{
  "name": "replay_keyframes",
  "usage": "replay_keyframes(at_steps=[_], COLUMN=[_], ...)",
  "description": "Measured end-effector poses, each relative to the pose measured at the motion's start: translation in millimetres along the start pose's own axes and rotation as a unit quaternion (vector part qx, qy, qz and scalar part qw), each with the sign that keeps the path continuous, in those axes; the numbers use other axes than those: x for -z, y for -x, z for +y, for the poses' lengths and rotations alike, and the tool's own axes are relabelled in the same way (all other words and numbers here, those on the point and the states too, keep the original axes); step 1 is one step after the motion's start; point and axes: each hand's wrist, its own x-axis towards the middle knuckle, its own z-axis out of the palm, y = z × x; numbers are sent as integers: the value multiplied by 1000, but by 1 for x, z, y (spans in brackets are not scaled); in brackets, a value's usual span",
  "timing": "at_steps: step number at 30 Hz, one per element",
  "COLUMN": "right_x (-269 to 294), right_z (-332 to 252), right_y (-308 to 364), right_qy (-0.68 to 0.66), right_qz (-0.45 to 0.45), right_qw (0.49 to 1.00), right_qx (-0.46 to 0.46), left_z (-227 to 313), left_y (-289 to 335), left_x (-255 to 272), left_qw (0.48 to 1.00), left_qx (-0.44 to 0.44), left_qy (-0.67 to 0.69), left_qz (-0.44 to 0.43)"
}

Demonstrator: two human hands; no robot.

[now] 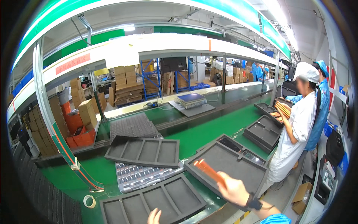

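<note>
My right hand, with a dark band at the wrist, is closed around a pair of slim orange strips. Their kind I cannot make out. They are held over a black foam tray whose far side has dark glossy flat pieces beside it. Only the fingers of my left hand show at the lower edge. They are extended and hold nothing visible, close to the front edge of a black compartmented foam tray.
Another compartmented foam tray rests tilted on a clear plastic tray. A tape roll lies at the left on the green bench. Behind is a scale. At right, a co-worker in white holds orange pieces.
</note>
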Motion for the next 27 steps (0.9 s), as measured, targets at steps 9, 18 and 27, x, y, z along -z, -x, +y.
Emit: replay_keyframes(at_steps=[9,18,27], right_x=[-54,-98,-118], right_z=[-105,-65,-42], right_y=[65,59,20], right_qy=[50,-467,-624], right_qz=[-60,-175,-150], right_qw=[994,855,708], right_qx=[80,-143,-296], left_z=[-26,-57,-61], left_y=[-53,-66,-77], left_x=[-79,-49,-6], left_qw=[767,766,859], left_qx=[343,393,316], left_qy=[529,506,400], left_qz=[-123,-55,-38])
